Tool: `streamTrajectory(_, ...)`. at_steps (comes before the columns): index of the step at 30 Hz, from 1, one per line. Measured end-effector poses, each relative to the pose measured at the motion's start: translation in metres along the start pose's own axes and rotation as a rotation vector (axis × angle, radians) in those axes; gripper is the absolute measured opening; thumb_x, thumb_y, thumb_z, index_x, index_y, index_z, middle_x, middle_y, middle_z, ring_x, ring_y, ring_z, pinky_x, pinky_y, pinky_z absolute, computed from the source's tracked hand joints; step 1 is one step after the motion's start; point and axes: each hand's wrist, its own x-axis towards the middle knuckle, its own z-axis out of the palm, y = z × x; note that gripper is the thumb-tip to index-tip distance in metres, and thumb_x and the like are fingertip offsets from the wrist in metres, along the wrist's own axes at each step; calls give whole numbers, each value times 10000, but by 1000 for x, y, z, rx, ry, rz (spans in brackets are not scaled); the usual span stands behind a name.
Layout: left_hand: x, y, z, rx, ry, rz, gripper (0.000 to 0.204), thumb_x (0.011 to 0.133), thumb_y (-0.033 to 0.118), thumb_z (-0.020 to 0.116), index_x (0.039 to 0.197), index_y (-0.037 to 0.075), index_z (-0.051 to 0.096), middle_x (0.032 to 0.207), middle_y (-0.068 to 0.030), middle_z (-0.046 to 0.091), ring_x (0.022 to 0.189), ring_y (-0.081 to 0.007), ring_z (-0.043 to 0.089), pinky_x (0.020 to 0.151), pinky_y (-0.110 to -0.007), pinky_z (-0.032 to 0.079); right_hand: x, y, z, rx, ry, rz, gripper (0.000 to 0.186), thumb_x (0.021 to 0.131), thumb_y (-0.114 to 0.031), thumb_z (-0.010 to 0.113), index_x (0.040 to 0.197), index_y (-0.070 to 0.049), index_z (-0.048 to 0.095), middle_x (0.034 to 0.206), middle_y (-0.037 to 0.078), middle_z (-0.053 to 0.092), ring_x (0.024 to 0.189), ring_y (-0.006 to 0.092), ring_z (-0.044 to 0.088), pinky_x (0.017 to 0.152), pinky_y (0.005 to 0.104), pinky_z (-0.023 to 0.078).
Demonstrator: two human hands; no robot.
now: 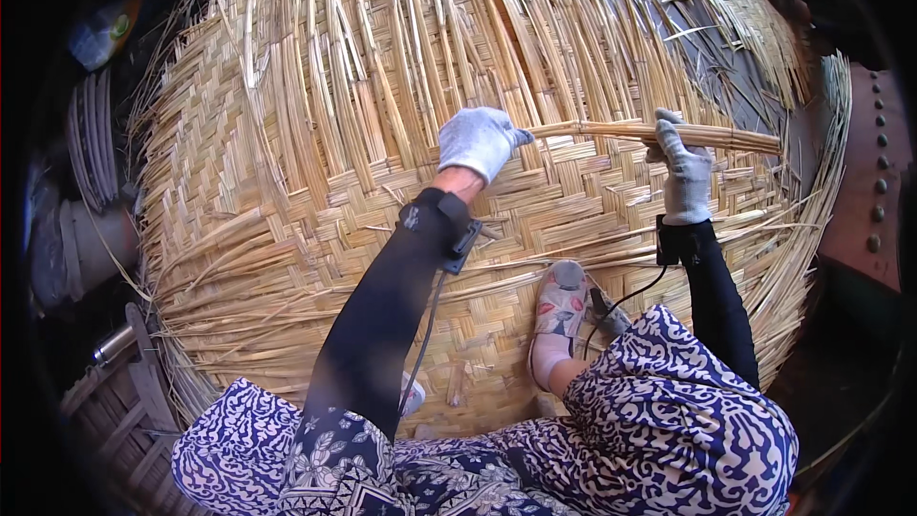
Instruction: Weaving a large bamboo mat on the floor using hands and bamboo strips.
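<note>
A large woven reed mat (pixel 315 215) spreads under me, its long loose strips fanning out toward the far edge. My left hand (pixel 478 141), in a pale work glove, is closed round the thin left end of a bundle of reed strips (pixel 621 130). Toward the bundle's thicker right end, my right hand (pixel 684 167), also gloved, grips it with the fingers bent round it. Held roughly level between both hands, the bundle lies across the mat's upright strips. My feet rest on the woven part, one shoe (pixel 562 311) showing plainly.
At the far right lies another woven mat (pixel 735 0). A reddish-brown board with round studs (pixel 879 162) stands along the right side. On the left are a coil of grey hose (pixel 93 139), a slatted wooden seat (pixel 143 420) and a metal cylinder (pixel 115 344).
</note>
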Motion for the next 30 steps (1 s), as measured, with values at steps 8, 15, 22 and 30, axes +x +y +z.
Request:
streamTrajectory(8, -15, 10, -16, 156, 207, -29, 288, 753, 347, 579, 774, 59, 570, 557, -130, 568, 550, -270, 581, 528, -386, 455, 57, -5, 45, -68, -329, 5, 289, 840, -221, 533, 1069, -47, 556, 904, 71, 612, 719, 80, 562, 614, 196, 455)
streamTrajectory(15, -6, -16, -17, -50, 403, -331, 324, 783, 356, 500, 761, 49, 604, 662, -154, 601, 655, -334, 588, 611, -425, 452, 67, -6, 102, -1335, -382, -149, 403, 699, -416, 625, 890, -62, 603, 913, 156, 598, 839, 307, 579, 713, 374, 458)
streamTrajectory(22, 19, -25, 6, -924, 251, -397, 360, 825, 351, 520, 692, 30, 612, 589, -50, 591, 543, -155, 565, 473, -258, 446, 75, 12, 82, -1038, -410, -139, 289, 690, -288, 663, 759, -23, 569, 785, 157, 597, 757, 258, 584, 688, 332, 453)
streamTrajectory(30, 36, -25, 12, -1533, 92, -666, 348, 884, 354, 387, 625, 126, 349, 487, 15, 306, 354, -122, 278, 317, -271, 201, 50, -18, 60, -346, -605, 104, 146, 732, -102, 646, 830, 3, 620, 735, 24, 606, 693, 83, 554, 659, 209, 443)
